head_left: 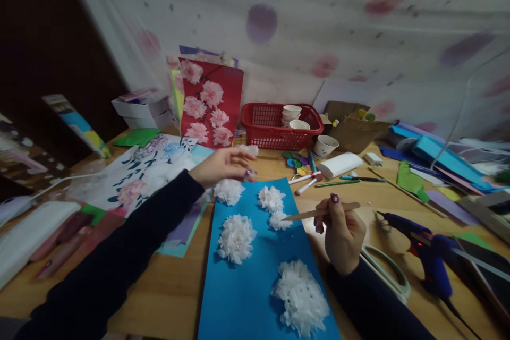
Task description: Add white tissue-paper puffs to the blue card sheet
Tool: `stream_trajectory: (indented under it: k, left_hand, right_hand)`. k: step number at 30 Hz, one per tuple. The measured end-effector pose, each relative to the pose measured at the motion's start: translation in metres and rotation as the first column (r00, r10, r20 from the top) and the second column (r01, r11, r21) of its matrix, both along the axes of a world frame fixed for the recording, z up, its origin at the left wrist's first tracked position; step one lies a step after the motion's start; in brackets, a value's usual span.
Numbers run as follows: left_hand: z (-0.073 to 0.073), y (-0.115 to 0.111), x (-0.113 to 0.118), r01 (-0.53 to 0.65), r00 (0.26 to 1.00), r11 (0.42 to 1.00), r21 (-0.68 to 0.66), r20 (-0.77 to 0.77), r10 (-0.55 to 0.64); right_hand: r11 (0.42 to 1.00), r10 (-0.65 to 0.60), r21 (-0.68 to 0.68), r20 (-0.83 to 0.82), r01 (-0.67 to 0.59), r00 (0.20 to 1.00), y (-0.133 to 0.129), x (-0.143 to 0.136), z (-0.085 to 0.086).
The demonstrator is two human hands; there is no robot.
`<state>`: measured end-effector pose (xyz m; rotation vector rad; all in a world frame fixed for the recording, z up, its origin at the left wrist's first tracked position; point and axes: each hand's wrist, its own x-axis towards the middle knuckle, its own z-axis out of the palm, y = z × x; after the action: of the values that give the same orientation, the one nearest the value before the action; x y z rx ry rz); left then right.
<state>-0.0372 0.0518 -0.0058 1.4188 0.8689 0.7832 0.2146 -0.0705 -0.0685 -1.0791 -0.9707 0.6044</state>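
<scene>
A blue sheet of cardboard (247,297) lies in front of me with several ruffled white paper flowers (300,297) on it. My right hand (343,231) pinches a pointed wooden stick (303,215), whose tip is at a small white flower (280,220) near the sheet's right edge. Over the sheet's far left corner my left hand (229,166) reaches out, fingers extended and seemingly empty. Just beyond its fingertips is a piece of white tissue paper (250,149). Below that hand sits another white flower (229,191).
A blue glue gun (422,249) and pale-handled scissors (386,271) lie at right. Behind stand a red basket (274,135) with paper cups, a loose cup (325,145) and a red flower picture (211,101). Brushes and a white roll (340,164) lie before them.
</scene>
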Motion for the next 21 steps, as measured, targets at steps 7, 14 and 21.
stream_trajectory:
  k: [7,14,21]
  left_hand:
    - [-0.016,-0.059,0.065,0.086,0.996,0.990,-0.111,0.027,-0.083]
    - [-0.023,-0.068,0.072,0.014,0.999,0.995,-0.101,-0.040,-0.018]
    - [-0.027,-0.070,0.075,0.019,0.998,0.989,-0.145,-0.054,-0.027]
  right_hand:
    - [0.994,0.106,0.010,-0.082,-0.105,0.991,-0.002,-0.001,0.003]
    - [0.991,0.131,-0.001,-0.139,-0.133,0.982,-0.002,0.000,0.003]
    - [0.993,0.116,-0.014,-0.166,-0.120,0.979,0.000,0.002,0.002]
